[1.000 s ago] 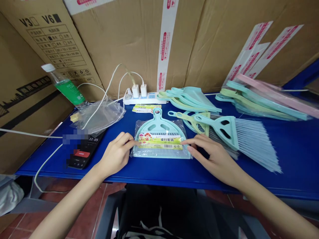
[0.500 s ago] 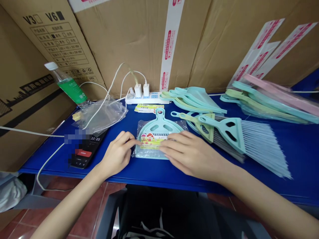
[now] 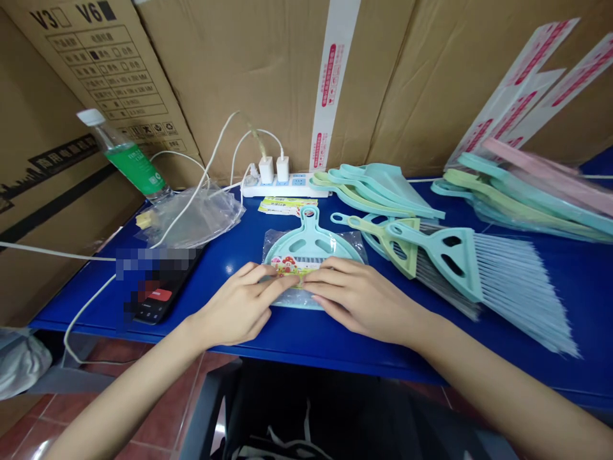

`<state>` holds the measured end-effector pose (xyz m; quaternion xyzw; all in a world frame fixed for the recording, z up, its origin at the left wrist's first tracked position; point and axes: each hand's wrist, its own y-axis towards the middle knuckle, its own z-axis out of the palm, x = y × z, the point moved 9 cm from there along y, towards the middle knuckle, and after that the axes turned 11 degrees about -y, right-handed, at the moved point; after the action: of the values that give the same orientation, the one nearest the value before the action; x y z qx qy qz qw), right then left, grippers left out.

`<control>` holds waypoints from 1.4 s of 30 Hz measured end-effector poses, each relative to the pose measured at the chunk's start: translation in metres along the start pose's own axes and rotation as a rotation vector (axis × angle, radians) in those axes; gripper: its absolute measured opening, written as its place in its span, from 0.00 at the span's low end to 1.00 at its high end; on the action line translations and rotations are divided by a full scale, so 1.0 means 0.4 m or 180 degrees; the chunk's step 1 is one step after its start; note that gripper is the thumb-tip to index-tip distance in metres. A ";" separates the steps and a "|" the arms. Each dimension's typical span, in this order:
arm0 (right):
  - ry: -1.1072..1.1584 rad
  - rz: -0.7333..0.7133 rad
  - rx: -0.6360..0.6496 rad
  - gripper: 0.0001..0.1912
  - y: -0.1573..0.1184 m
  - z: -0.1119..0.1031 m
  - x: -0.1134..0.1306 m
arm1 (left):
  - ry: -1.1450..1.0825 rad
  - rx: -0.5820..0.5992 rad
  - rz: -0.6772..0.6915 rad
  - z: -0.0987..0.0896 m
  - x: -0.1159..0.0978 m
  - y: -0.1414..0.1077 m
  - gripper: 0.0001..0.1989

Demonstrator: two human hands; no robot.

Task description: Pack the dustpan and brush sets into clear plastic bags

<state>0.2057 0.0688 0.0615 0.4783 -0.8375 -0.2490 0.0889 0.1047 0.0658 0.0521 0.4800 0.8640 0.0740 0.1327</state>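
Note:
In front of me a light-blue dustpan [image 3: 312, 235] lies flat, its round-holed handle pointing away, with clear plastic film [image 3: 355, 239] showing around it. A colourful card with printed mushrooms [image 3: 288, 263] lies over its middle. My left hand [image 3: 242, 300] rests on the card's lower left, fingers stretched across it. My right hand [image 3: 366, 297] lies palm down over the right side, fingers straight and together, their tips on the card. The two hands' fingertips nearly meet. Between them, the card's lower part is mostly covered.
Small brushes [image 3: 438, 252] lie to the right, stacked dustpans [image 3: 383, 188] behind them. More wrapped dustpans [image 3: 531, 191] sit far right. Left are a phone [image 3: 165, 287], clear bags [image 3: 191, 217] and a leaning bottle [image 3: 131, 163]. Behind are printed cards [image 3: 287, 206], a power strip [image 3: 287, 187] and cardboard boxes.
My left hand has moved right from the card's left edge onto its lower middle, fingers now stretched out. My right hand stays on the right side. The view has shifted slightly.

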 end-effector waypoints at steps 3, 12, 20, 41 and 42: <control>-0.0217 -0.0034 -0.0075 0.18 0.000 -0.001 0.007 | 0.0139 0.0085 0.0113 0.007 -0.009 0.003 0.30; -0.0419 0.0024 0.0116 0.15 0.002 0.021 0.012 | 0.0125 -0.0010 -0.0079 -0.005 0.005 0.005 0.26; -0.0555 0.0066 0.0112 0.13 -0.005 0.020 0.004 | 0.0275 -0.0134 -0.0382 -0.014 0.038 0.007 0.20; -0.0526 0.0092 0.0129 0.13 -0.010 0.019 0.000 | 0.0991 -0.0594 -0.0016 -0.039 0.004 -0.009 0.13; -0.0477 0.0071 0.0148 0.13 -0.010 0.019 0.000 | 0.0972 -0.0577 0.0020 -0.037 0.001 -0.010 0.13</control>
<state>0.2060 0.0696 0.0530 0.4509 -0.8526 -0.2636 0.0176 0.0967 0.0639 0.0650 0.4519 0.8624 0.2240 0.0425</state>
